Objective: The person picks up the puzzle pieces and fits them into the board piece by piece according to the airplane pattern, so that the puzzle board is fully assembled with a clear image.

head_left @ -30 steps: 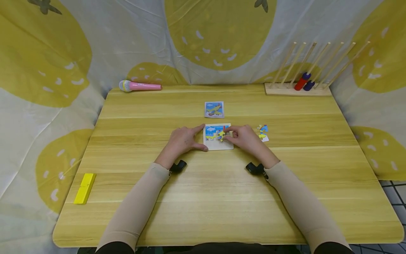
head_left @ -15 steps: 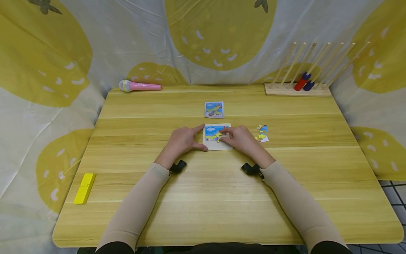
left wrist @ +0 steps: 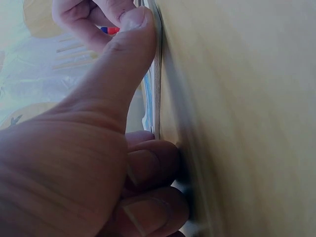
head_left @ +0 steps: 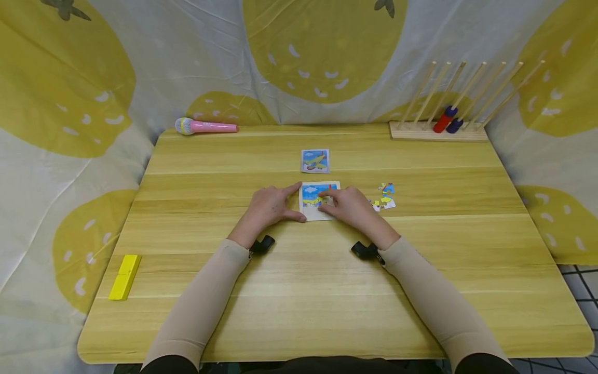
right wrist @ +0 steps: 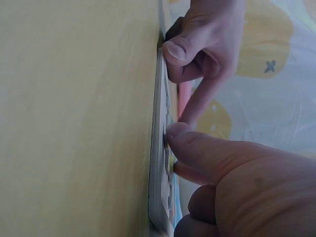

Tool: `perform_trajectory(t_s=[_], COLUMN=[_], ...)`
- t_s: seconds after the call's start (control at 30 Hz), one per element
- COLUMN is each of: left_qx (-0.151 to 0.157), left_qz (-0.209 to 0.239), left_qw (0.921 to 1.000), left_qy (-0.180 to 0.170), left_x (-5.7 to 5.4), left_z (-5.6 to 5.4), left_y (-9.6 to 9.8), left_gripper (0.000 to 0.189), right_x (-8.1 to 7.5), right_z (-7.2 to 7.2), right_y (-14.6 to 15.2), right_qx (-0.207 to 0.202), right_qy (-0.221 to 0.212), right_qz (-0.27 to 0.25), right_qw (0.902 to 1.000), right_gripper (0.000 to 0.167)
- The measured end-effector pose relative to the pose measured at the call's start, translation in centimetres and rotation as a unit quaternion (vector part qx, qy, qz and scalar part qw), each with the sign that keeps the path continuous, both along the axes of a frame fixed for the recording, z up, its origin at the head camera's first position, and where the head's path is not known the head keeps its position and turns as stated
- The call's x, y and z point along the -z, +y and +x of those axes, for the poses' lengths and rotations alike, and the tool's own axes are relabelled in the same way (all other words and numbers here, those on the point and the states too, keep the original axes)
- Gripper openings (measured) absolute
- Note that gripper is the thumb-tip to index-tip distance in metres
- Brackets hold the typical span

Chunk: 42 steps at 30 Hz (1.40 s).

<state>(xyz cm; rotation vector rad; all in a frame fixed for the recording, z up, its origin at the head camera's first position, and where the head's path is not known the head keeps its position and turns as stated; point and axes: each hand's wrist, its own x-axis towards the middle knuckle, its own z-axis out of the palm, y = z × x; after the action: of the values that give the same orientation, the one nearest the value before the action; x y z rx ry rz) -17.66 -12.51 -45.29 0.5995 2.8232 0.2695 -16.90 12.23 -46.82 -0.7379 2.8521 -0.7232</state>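
Observation:
A small jigsaw puzzle board (head_left: 312, 214) lies flat, with blue sky and yellow airplane pieces filling its upper part and a pale strip at the bottom. My left hand (head_left: 273, 205) holds its left side, index fingertip at the upper corner and thumb at the lower one. Over the board's right half, my right hand (head_left: 348, 204) pinches a yellow puzzle piece between thumb and index finger; the fingers mostly hide that piece. In the right wrist view the right thumb (right wrist: 197, 148) is down at the board's surface. Several loose puzzle pieces (head_left: 388, 200) lie right of the board.
A picture card (head_left: 315, 161) with a yellow airplane lies behind the board. A pink toy microphone (head_left: 212, 127) rests at the back left, and a wooden peg stand (head_left: 439, 134) with red and blue beads at the back right. Yellow blocks (head_left: 124, 277) lie near the left edge.
My right hand has moved slightly left across the board with the pinched puzzle piece, uncovering more of the loose pieces at right. My left hand stays in place.

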Motion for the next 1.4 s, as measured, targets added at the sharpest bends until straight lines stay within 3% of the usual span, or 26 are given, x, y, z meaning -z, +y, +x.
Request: perform_trajectory(t_s=[0.53,0.73,0.87,1.03,1.23,1.4], left_qx=[-0.005,-0.006,-0.006,-0.009,-0.019,-0.023], left_qz=[0.000,0.001,0.009,0.010,0.010,0.011], left_qw=[1.0000,0.9999,0.9999,0.9998,0.9994,0.9991], left_qy=[-0.008,-0.010,-0.010,-0.012,-0.027,-0.033], left_x=[0.0,0.1,0.1,0.1,0.0,0.0], left_z=[0.0,0.0,0.0,-0.1,-0.2,-0.2], left_y=[-0.1,-0.3,-0.2,0.0,0.0,0.0], left_gripper=[0.107,0.108,0.107,0.108,0.108,0.109], right_x=[0.1,-0.5,-1.2,-0.8,0.1,0.2], right_z=[-0.1,-0.3,-0.7,-1.4,-1.8,-1.8], right_y=[-0.7,0.4,3.3,9.1,15.7,18.2], right_qx=[0.037,0.069,0.095,0.131,0.189,0.204], right_qy=[-0.020,-0.077,-0.110,-0.122,-0.124,-0.147], right_qz=[-0.006,-0.079,-0.142,-0.181,-0.165,-0.143], right_qw=[0.9991,0.9915,0.9792,0.9672,0.9601,0.9572], right_gripper=[0.039,0.039,0.041,0.046,0.051,0.053])
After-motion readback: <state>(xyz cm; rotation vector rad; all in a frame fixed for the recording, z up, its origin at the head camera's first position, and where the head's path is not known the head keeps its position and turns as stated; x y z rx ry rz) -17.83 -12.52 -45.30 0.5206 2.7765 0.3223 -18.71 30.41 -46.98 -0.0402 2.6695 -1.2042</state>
